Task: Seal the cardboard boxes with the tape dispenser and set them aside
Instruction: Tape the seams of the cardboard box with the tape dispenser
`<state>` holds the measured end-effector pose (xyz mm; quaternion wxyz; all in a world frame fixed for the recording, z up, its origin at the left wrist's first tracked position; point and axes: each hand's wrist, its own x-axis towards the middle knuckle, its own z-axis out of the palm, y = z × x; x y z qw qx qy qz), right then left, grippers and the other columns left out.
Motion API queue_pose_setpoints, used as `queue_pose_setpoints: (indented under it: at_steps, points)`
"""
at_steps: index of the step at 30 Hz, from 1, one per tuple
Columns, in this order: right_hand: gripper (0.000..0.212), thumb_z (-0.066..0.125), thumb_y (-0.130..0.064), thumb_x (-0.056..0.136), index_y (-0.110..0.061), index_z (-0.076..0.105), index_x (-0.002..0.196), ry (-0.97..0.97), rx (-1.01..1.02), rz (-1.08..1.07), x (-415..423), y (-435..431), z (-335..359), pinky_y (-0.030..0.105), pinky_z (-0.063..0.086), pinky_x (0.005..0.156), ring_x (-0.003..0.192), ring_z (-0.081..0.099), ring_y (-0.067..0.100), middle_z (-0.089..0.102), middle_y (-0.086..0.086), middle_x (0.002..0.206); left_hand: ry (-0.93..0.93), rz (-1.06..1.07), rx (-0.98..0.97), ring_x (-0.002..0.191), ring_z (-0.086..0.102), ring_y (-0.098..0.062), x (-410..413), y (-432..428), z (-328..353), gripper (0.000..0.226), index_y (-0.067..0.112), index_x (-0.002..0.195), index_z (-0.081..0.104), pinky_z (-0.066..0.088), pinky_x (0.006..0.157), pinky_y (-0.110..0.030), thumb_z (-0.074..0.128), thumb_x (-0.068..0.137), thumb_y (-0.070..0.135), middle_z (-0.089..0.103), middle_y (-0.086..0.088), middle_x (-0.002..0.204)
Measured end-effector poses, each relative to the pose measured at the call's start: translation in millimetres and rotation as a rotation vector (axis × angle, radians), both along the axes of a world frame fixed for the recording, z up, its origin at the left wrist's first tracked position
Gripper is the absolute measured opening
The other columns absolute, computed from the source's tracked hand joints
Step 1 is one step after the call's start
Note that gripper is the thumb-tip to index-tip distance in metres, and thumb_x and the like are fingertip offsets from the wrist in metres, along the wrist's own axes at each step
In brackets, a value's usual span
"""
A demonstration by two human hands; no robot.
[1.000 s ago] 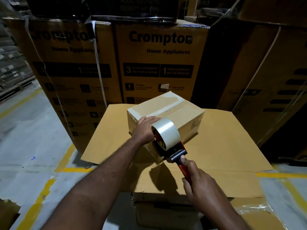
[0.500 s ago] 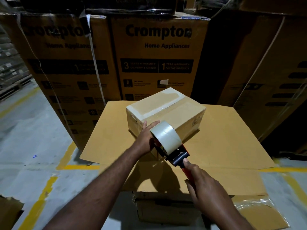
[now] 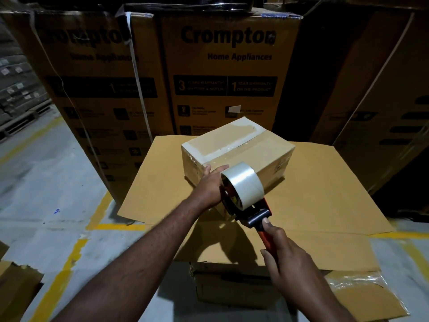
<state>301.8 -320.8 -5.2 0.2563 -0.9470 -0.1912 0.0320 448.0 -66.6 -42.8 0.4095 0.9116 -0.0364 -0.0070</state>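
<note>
Small brown cardboard box (image 3: 234, 145): flaps closed, corner-on to camera, sat upright on flat cardboard sheet (image 3: 325, 194). Clear glossy tape along top seam, over a paler band; wraps down near-left end. Tape dispenser (image 3: 250, 206) up against box's near side, approx. at near corner: red frame + handle, black crosspiece, fat roll of clear tape (image 3: 242, 182), tilted. Handle gripped by right hand (image 3: 290, 261); left hand (image 3: 209, 185) flat vs. box's near face.

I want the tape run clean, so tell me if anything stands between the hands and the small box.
Nothing visible does. The left hand rests on the small box at its near edge, and the tape dispenser gripped by the right hand sits against its near side.
</note>
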Motion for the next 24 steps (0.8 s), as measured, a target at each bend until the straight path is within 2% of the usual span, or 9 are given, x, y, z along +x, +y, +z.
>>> queue_pose_setpoints:
  at_steps: [1,4,7,9,12,14,16,20,24]
  points:
    - [0.070,0.051,-0.042,0.101,-0.051,0.000,0.148,0.017,-0.021,-0.011,1.8,-0.6,-1.3,0.015,0.042,0.083,0.114,0.056,0.004,0.054,-0.012,0.138,0.001,0.023,0.009,0.156,-0.007,-0.033,-2.2,-1.6,1.0,0.056,0.036,0.145,0.051,-0.007,0.123,-0.058,0.053,0.094,0.059,0.034,0.007,0.163]
    - [0.069,0.051,-0.042,0.101,-0.047,0.001,0.149,0.055,-0.056,-0.014,0.5,1.3,-4.5,0.015,0.043,0.082,0.114,0.057,0.005,0.053,-0.012,0.138,-0.015,-0.002,0.076,0.157,-0.002,-0.029,-7.2,-2.6,6.3,0.076,0.038,0.149,0.046,-0.006,0.124,-0.060,0.042,0.084,0.076,0.031,0.009,0.164]
    - [0.067,0.053,-0.039,0.101,-0.044,0.007,0.151,0.126,-0.014,-0.031,7.9,2.0,-18.2,0.016,0.042,0.078,0.106,0.057,0.005,0.053,-0.008,0.140,-0.071,-0.014,0.179,0.156,-0.001,-0.022,-9.8,-6.5,11.0,0.063,0.032,0.154,0.040,-0.012,0.124,-0.053,0.057,0.096,0.050,0.025,0.004,0.166]
    - [0.063,0.054,-0.039,0.101,-0.047,0.012,0.148,0.276,0.008,-0.043,10.5,4.2,-27.5,0.018,0.045,0.071,0.096,0.057,0.005,0.057,-0.003,0.136,-0.225,-0.011,0.441,0.157,0.004,-0.020,-15.1,-11.2,3.0,0.083,0.023,0.160,0.026,-0.015,0.123,-0.050,0.067,0.091,0.042,0.020,0.000,0.168]
    - [0.062,0.053,-0.042,0.100,-0.048,0.015,0.148,0.388,0.062,-0.090,-0.3,3.7,-46.5,0.027,0.050,0.091,0.116,0.060,0.012,0.057,-0.003,0.141,-0.279,0.028,0.543,0.156,0.001,-0.020,-13.8,-16.7,-7.8,0.085,0.017,0.162,0.015,-0.017,0.123,-0.046,0.062,0.095,0.041,0.011,0.000,0.170]
    - [0.061,0.054,-0.043,0.100,-0.047,0.017,0.148,0.417,0.093,-0.140,0.4,1.6,-49.3,0.028,0.049,0.090,0.115,0.061,0.015,0.057,-0.002,0.139,-0.329,0.053,0.526,0.156,0.004,-0.020,-12.2,-19.7,-7.5,0.075,0.016,0.161,0.020,-0.016,0.124,-0.046,0.056,0.099,0.039,0.016,0.000,0.169]
    - [0.059,0.055,-0.042,0.100,-0.047,0.019,0.147,0.443,0.153,-0.171,6.7,0.9,-50.5,0.029,0.051,0.084,0.101,0.061,0.012,0.057,-0.001,0.136,-0.347,0.052,0.494,0.155,0.008,-0.020,-13.1,-17.4,-8.8,0.073,0.016,0.160,0.025,-0.014,0.124,-0.048,0.053,0.097,0.041,0.022,-0.001,0.167]
    - [0.057,0.057,-0.038,0.100,-0.048,0.024,0.144,0.394,0.244,-0.219,16.6,-2.5,-40.1,0.031,0.053,0.074,0.082,0.064,0.010,0.061,-0.005,0.115,-0.384,0.019,0.434,0.154,0.015,-0.018,-10.7,-7.9,-9.5,0.077,0.017,0.159,0.032,-0.014,0.123,-0.053,0.035,0.094,0.058,0.028,0.000,0.165]
    - [0.055,0.063,-0.028,0.098,-0.047,0.032,0.140,0.430,0.426,-0.286,26.1,-3.3,-17.4,0.032,0.053,0.055,0.061,0.069,0.022,0.063,0.005,0.107,-0.533,0.053,0.560,0.147,0.038,-0.020,-0.8,-2.2,-8.3,0.067,0.018,0.147,0.053,-0.011,0.122,-0.060,0.022,0.103,0.059,0.051,0.000,0.152]
